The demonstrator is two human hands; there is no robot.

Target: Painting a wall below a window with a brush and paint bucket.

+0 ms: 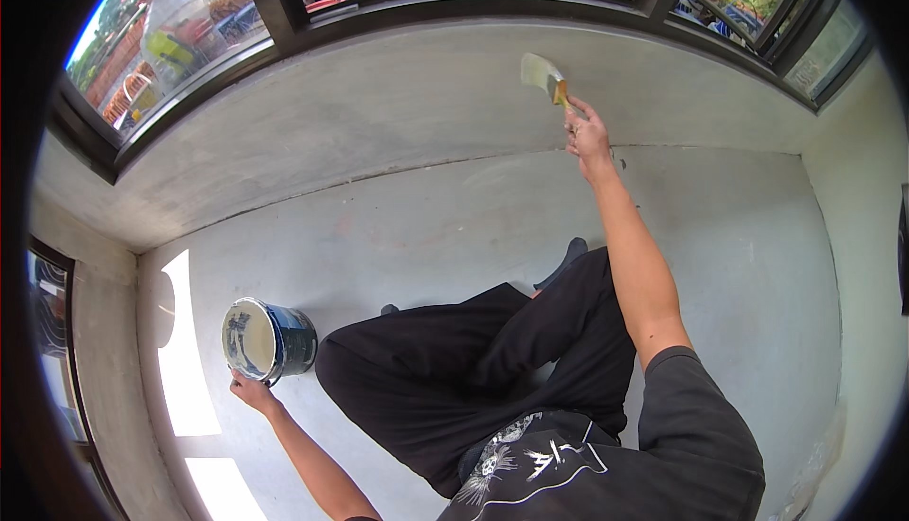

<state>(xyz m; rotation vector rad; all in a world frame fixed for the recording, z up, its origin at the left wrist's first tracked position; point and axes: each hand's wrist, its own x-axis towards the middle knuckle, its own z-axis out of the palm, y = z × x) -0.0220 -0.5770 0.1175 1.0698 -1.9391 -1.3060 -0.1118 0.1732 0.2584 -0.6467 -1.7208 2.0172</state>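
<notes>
Head view, only one there is. The person sits on the concrete floor (720, 265) with legs folded, facing the low wall (398, 114) under the window frame (284, 0).

Right hand (587, 138) is stretched out and closed around the handle of a flat paintbrush (547, 77), fingers wrapped tight on the wooden grip just below the ferrule. The brush's long axis runs diagonally, handle toward the hand, bristles pointing up and to the left, laid against the wall near its upper part, right of the middle. It looks light and stiff in the handle with soft, floppy bristles that are likely wet, so the handle is the only sane place to hold it, and that's where it's held.

Left hand (254, 393) is down by the floor's left edge, fingers curled at the lower rim of a paint bucket (270, 339). Can't quite tell if it grips the rim or just steadies it. The bucket is tipped over toward the camera, mouth facing left and up, pale paint showing inside. Probably heavy-ish and sloshy, slick where paint has run, so the rim or a bail handle would be the grab point.

Bright sun patches (185, 351) lie on the floor beside the bucket.
</notes>
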